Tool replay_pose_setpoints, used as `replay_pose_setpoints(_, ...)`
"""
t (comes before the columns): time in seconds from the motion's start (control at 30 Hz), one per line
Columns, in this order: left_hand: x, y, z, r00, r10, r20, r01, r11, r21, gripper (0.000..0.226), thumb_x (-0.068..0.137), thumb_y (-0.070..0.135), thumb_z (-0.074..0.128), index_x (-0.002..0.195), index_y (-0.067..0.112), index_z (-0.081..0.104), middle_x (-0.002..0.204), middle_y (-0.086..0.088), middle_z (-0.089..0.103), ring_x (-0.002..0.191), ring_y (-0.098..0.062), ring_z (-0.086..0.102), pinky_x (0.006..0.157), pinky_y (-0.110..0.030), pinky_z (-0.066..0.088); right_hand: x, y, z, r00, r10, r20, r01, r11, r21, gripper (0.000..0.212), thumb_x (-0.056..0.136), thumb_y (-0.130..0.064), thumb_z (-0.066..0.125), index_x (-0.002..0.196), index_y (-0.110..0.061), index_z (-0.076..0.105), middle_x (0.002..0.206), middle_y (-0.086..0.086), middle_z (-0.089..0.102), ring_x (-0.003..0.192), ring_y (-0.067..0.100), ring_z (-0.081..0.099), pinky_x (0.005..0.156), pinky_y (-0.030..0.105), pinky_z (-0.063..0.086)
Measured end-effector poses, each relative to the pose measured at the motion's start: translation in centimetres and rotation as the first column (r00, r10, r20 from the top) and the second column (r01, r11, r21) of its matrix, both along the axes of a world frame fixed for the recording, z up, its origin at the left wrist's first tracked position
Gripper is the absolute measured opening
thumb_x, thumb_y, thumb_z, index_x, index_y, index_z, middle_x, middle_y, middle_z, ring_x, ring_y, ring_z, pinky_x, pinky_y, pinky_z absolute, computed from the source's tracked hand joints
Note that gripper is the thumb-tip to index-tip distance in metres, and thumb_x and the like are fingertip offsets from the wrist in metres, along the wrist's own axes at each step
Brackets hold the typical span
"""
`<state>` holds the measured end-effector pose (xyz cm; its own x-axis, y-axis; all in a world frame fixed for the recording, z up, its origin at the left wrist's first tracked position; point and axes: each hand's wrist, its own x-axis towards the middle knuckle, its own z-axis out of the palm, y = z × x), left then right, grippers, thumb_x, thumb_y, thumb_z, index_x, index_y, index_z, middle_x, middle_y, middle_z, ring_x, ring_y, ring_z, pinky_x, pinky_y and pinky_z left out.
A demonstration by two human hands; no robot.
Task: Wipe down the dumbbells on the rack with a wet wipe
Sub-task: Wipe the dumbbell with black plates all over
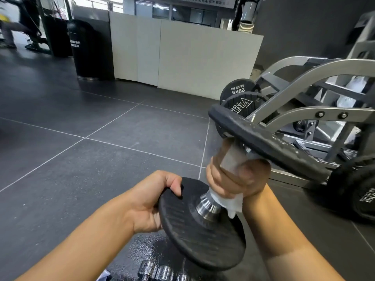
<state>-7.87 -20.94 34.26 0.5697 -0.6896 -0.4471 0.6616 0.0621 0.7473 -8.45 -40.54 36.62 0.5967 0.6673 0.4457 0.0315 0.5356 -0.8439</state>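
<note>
Left hand [150, 201], forearm entering lower left, hooks fingers [175, 186] over the dumbbell plate [203, 236]; right hand [233, 179], forearm raised, fists round the wet wipe [235, 203].

A floor of large dark grey tiles with thin pale grout lines [81, 118] fills most of the room, with a wet, glistening patch [146, 250] near the bottom edge. A low white panelled partition [192, 57] stands at the far side. Just left of it is a black cylindrical bin with white lettering [85, 49]. A dark grey wall [304, 23] rises on the right, and glass-paned windows [182, 13] show beyond the partition.
</note>
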Motion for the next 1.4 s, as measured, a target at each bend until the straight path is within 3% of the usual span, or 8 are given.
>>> replay_pose_setpoints(0.2, -0.5, -0.8, 0.6, 0.974, 0.212, 0.078, -0.216, 0.975, 0.047, 0.048, 0.042, 0.009, 0.06, 0.088, 0.005, 0.071, 0.073, -0.013, 0.064, 0.05, -0.027, 0.062, 0.04, -0.028, 0.054, -0.9, 0.9, 0.9, 0.921, -0.354, -0.16, 0.357, 0.934, -0.012, 0.053, 0.086, -0.019, 0.068, 0.046, -0.019, 0.034, 0.04, -0.006, 0.03, 0.035, 0.013, 0.032, 0.042, 0.022, 0.029)
replay_pose_setpoints(0.43, -3.9, -2.9, 0.3, 0.741, 0.552, 0.382, -0.583, 0.811, -0.04, 0.03, 0.082, -0.001, 0.051, 0.108, 0.011, 0.061, 0.076, -0.004, 0.064, 0.064, -0.017, 0.062, 0.056, -0.045, 0.061, 1.6, 3.7, 0.7, 0.115, -0.842, -0.527, 0.962, 0.226, -0.152, 0.03, 0.095, -0.008, 0.06, 0.069, -0.019, 0.049, 0.047, -0.005, 0.027, 0.033, 0.01, 0.027, 0.038, 0.02, 0.026)
replay_pose_setpoints(0.53, -5.3, -3.6, -0.4, 0.618, 0.555, 0.557, -0.633, 0.771, -0.066, 0.038, 0.084, 0.009, 0.059, 0.114, 0.031, 0.057, 0.078, 0.007, 0.065, 0.076, -0.016, 0.062, 0.079, -0.061, 0.063, 1.6, 3.5, 0.7, -0.039, -0.835, -0.549, 0.975, 0.089, -0.204, 0.032, 0.091, -0.011, 0.065, 0.065, -0.018, 0.048, 0.05, -0.003, 0.031, 0.036, 0.013, 0.029, 0.041, 0.021, 0.027)
replay_pose_setpoints(0.73, -3.5, -2.7, 0.8, 0.851, 0.464, 0.246, -0.474, 0.88, -0.024, 0.028, 0.082, -0.006, 0.045, 0.106, 0.005, 0.053, 0.088, -0.017, 0.056, 0.066, -0.03, 0.058, 0.047, -0.048, 0.057, 0.3, 1.2, 0.8, 0.513, -0.786, -0.344, 0.806, 0.579, -0.123, 0.043, 0.084, -0.007, 0.057, 0.045, -0.019, 0.044, 0.043, -0.002, 0.016, 0.035, 0.015, 0.019, 0.041, 0.022, 0.029)
replay_pose_setpoints(0.9, -1.3, -0.6, 0.8, 0.98, 0.161, 0.119, -0.173, 0.98, 0.098, 0.039, 0.055, 0.001, 0.05, 0.091, 0.003, 0.063, 0.079, -0.014, 0.053, 0.044, -0.027, 0.056, 0.034, -0.032, 0.05, 0.2, -0.8, 0.4, 0.988, -0.152, 0.003, 0.152, 0.985, -0.079, 0.052, 0.093, -0.022, 0.061, 0.051, -0.015, 0.031, 0.044, -0.001, 0.035, 0.049, 0.015, 0.045, 0.047, 0.024, 0.039)
replay_pose_setpoints(1.03, -1.1, -0.1, 0.9, 0.999, 0.018, 0.04, -0.023, 0.991, 0.131, 0.026, 0.042, 0.014, 0.06, 0.066, 0.007, 0.064, 0.071, -0.008, 0.054, 0.05, -0.024, 0.059, 0.045, -0.028, 0.055, 0.0, -0.3, 0.0, 0.996, 0.086, 0.023, -0.085, 0.996, -0.019, 0.044, 0.09, -0.019, 0.062, 0.054, -0.018, 0.037, 0.044, -0.003, 0.037, 0.047, 0.018, 0.044, 0.047, 0.023, 0.042)
replay_pose_setpoints(1.17, -1.4, -0.8, 0.8, 0.942, 0.291, 0.167, -0.309, 0.946, 0.099, 0.011, 0.065, 0.008, 0.061, 0.075, 0.01, 0.065, 0.069, -0.012, 0.057, 0.053, -0.026, 0.056, 0.059, -0.029, 0.045, -0.9, 0.7, 0.6, 0.965, -0.244, -0.099, 0.241, 0.97, -0.038, 0.045, 0.088, -0.021, 0.064, 0.051, -0.019, 0.038, 0.039, -0.004, 0.034, 0.038, 0.012, 0.037, 0.047, 0.022, 0.034)
replay_pose_setpoints(1.4, -4.8, -3.4, 0.0, 0.605, 0.675, 0.423, -0.645, 0.727, -0.237, 0.023, 0.098, 0.012, 0.06, 0.114, 0.023, 0.048, 0.092, 0.006, 0.065, 0.086, -0.026, 0.066, 0.067, -0.062, 0.063, 1.4, 3.3, -0.7, 0.359, -0.783, -0.508, 0.863, 0.486, -0.138, 0.034, 0.09, -0.014, 0.064, 0.066, -0.018, 0.04, 0.057, 0.001, 0.03, 0.047, 0.016, 0.038, 0.051, 0.027, 0.042)
